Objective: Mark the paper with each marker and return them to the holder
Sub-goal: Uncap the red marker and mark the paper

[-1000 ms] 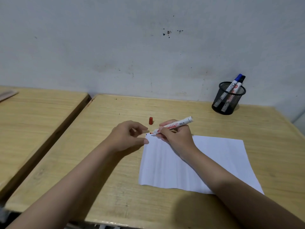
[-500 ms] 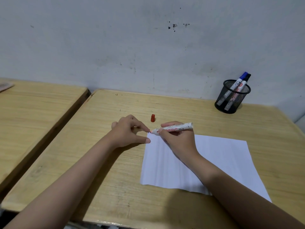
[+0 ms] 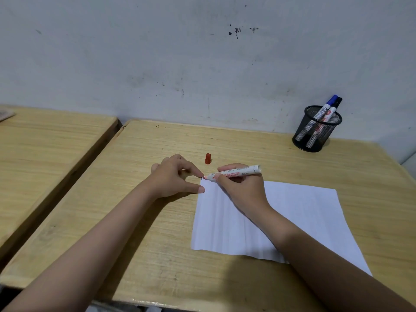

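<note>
Head view: right hand (image 3: 242, 190) grips uncapped red marker (image 3: 236, 172), tip at paper's (image 3: 292, 212) far-left corner. Left hand (image 3: 173, 176) empty, loosely curled beside it; red cap (image 3: 208, 158) upright just behind; mesh holder (image 3: 317, 129) at worktop's (image 3: 157, 244) far-right corner.

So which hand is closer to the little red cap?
Left, though only just. The left hand sits just left of the red cap; the right hand, holding the marker, is below-right of it.

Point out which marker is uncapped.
The red marker in the right hand, tip at the paper's corner; the holder's two stay capped.

Red cap (image 3: 208, 158) (upright) blocks desk (image 3: 247, 143) beyond hands.
</note>
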